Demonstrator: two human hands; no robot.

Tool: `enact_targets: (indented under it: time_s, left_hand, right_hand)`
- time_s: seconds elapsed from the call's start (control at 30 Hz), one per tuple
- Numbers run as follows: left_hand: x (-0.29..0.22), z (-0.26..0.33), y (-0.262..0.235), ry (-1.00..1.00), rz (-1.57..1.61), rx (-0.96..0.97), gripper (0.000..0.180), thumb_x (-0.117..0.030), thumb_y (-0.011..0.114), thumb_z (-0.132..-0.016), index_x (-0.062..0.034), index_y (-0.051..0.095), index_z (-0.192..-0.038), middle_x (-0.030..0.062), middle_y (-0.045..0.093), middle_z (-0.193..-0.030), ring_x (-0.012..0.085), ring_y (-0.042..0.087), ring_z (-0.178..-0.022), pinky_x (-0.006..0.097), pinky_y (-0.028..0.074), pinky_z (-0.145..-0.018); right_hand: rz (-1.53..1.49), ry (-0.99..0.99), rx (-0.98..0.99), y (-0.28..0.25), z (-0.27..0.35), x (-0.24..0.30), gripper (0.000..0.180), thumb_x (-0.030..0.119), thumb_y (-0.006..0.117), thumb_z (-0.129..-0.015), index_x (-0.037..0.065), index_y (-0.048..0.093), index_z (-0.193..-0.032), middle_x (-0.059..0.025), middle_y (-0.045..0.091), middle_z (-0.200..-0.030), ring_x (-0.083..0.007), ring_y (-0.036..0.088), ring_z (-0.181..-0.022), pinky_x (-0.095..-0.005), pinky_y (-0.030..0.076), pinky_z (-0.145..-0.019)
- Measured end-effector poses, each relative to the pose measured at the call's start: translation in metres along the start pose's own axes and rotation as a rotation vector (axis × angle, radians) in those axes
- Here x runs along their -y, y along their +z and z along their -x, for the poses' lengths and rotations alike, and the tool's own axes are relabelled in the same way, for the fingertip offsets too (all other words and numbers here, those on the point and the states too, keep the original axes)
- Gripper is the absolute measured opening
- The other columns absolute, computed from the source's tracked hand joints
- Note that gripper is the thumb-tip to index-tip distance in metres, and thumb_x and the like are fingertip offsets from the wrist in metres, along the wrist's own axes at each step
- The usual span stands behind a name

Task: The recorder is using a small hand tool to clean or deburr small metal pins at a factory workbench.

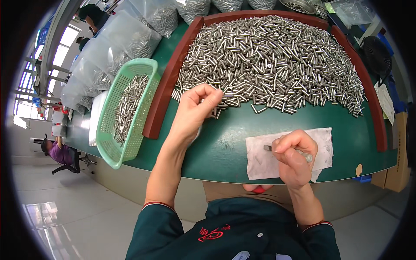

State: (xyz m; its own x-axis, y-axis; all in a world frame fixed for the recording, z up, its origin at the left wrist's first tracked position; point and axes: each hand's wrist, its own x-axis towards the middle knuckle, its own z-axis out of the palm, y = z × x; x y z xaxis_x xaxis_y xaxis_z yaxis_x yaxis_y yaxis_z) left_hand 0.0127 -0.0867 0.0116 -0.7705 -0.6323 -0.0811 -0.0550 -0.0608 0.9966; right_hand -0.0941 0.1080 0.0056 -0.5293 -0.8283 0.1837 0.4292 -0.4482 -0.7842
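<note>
A big heap of small metal pins (277,60) lies on the green table (225,147), fenced by a dark red wooden rim (162,95). My left hand (197,108) rests curled at the heap's near left edge, fingers closed over some pins. My right hand (294,158) sits on a white paper sheet (260,162) near the table's front edge and grips a slim metal tool (271,148), its tip pointing left. What lies under the right palm is hidden.
A green plastic basket (112,147) with sorted pins stands left of the rim. Clear bags of pins (125,41) pile at the back left. A black fan (376,55) stands at the right. A seated person (58,151) works at far left.
</note>
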Motion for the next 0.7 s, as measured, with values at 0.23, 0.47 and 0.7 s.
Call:
enact_targets:
  time_s: [0.23, 0.47, 0.7]
  left_hand:
    - [0.010, 0.005, 0.013, 0.544, -0.974, -0.058, 0.018, -0.003, 0.065, -0.067, -0.0035, 0.061, -0.085, 0.0055, 0.050, -0.054, 0.0116, 0.046, -0.045, 0.025, 0.037, -0.044]
    - [0.019, 0.001, 0.016, 0.535, -1.167, 0.023, 0.013, -0.006, 0.061, -0.072, -0.0032, 0.055, -0.083, 0.0101, 0.059, -0.064, 0.0254, 0.058, -0.056, 0.033, 0.043, -0.049]
    - [0.011, 0.005, 0.022, 0.248, -0.479, 0.040, 0.008, -0.004, 0.052, -0.078, -0.0018, 0.051, -0.086, -0.0014, 0.045, -0.058, 0.0045, 0.036, -0.047, 0.019, 0.029, -0.043]
  right_hand:
    - [0.007, -0.006, 0.008, 0.002, 0.000, 0.001, 0.013, -0.003, 0.038, -0.075, -0.005, 0.051, -0.073, -0.0052, 0.048, -0.049, -0.0109, 0.048, -0.034, -0.0212, 0.033, -0.029]
    - [0.033, 0.009, -0.015, 0.001, 0.000, 0.001, 0.014, -0.003, 0.039, -0.075, -0.004, 0.052, -0.073, -0.0051, 0.050, -0.052, -0.0087, 0.047, -0.035, -0.0200, 0.033, -0.030]
    - [0.125, -0.039, -0.097, -0.005, 0.003, -0.003, 0.014, -0.001, 0.042, -0.073, -0.001, 0.056, -0.071, 0.0000, 0.051, -0.059, -0.0004, 0.036, -0.047, -0.0166, 0.027, -0.041]
